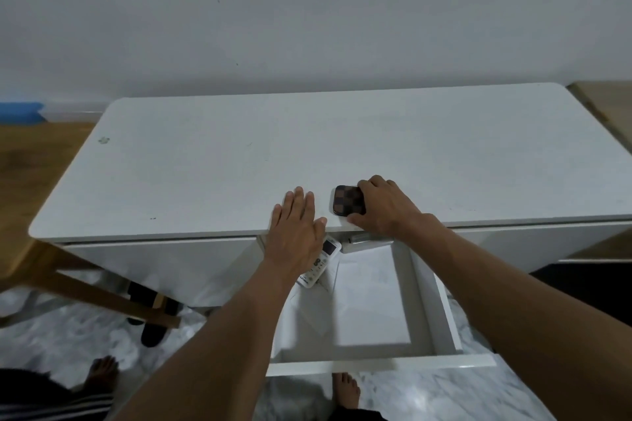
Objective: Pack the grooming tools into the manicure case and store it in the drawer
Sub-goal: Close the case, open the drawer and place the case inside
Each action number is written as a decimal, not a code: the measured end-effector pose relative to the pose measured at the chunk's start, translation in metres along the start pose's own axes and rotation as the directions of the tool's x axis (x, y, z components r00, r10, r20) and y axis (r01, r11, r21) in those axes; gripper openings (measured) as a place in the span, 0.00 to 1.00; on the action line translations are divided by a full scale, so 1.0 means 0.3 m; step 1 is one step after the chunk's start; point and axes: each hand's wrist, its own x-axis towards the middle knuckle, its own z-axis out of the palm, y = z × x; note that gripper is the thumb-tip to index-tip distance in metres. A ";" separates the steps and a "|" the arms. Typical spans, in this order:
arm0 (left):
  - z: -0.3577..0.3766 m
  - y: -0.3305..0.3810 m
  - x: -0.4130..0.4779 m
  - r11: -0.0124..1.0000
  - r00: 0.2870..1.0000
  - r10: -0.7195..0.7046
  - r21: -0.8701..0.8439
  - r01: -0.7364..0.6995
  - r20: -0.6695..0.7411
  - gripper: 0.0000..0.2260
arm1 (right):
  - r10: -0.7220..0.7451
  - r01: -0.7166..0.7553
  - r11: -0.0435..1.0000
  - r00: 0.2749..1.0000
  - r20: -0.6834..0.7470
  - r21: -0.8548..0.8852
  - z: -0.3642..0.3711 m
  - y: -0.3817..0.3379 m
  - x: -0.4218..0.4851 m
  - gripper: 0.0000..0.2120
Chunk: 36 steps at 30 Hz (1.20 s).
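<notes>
A small brown checkered manicure case (348, 199) lies closed near the front edge of the white table (212, 161). My right hand (384, 208) grips its right side, fingers curled over the top and thumb at the front edge. My left hand (297, 225) rests flat on the table edge just left of the case, fingers straight. Below both hands the white drawer (441, 311) is pulled out. No loose grooming tools are visible.
Inside the drawer lie a white remote control (323, 261), white papers (369, 301) and a silvery object (367, 243) at the back. A wooden chair leg (102, 294) and dark slippers (150, 318) sit left under the table. My bare feet stand on marble floor.
</notes>
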 end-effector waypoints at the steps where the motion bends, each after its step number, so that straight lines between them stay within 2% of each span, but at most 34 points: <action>1: 0.002 -0.004 -0.012 1.000 1.000 0.007 0.002 -0.007 0.010 0.26 | 0.011 -0.011 1.000 1.000 -0.005 -0.006 0.004 -0.003 -0.023 0.24; 9: -0.018 -0.028 -0.108 0.997 0.992 0.073 -0.042 -0.069 0.102 0.26 | 0.035 -0.037 0.998 0.999 -0.037 -0.046 0.075 -0.036 -0.246 0.22; 14: -0.006 -0.035 -0.118 0.996 0.992 0.066 -0.073 -0.058 0.107 0.28 | 0.029 -0.030 0.999 1.000 -0.010 -0.026 0.154 -0.046 -0.330 0.26; 18: 0.013 -0.030 -0.118 0.994 0.997 0.053 -0.095 -0.048 0.049 0.28 | 0.048 -0.045 0.995 0.998 0.028 -0.083 0.208 -0.035 -0.336 0.24; 22: 0.046 -0.035 -0.118 0.994 0.998 0.052 -0.094 -0.054 -0.026 0.28 | 0.062 -0.057 0.996 0.995 0.074 -0.068 0.272 0.005 -0.318 0.25; 29: 0.102 -0.035 -0.122 0.993 0.981 0.059 -0.090 -0.077 -0.185 0.30 | 0.046 -0.029 0.994 0.985 0.169 -0.103 0.377 0.068 -0.266 0.29; 36: 0.127 -0.019 -0.115 0.994 0.969 0.021 -0.101 -0.047 -0.247 0.30 | 0.032 -0.019 0.998 0.976 0.215 -0.064 0.448 0.104 -0.172 0.29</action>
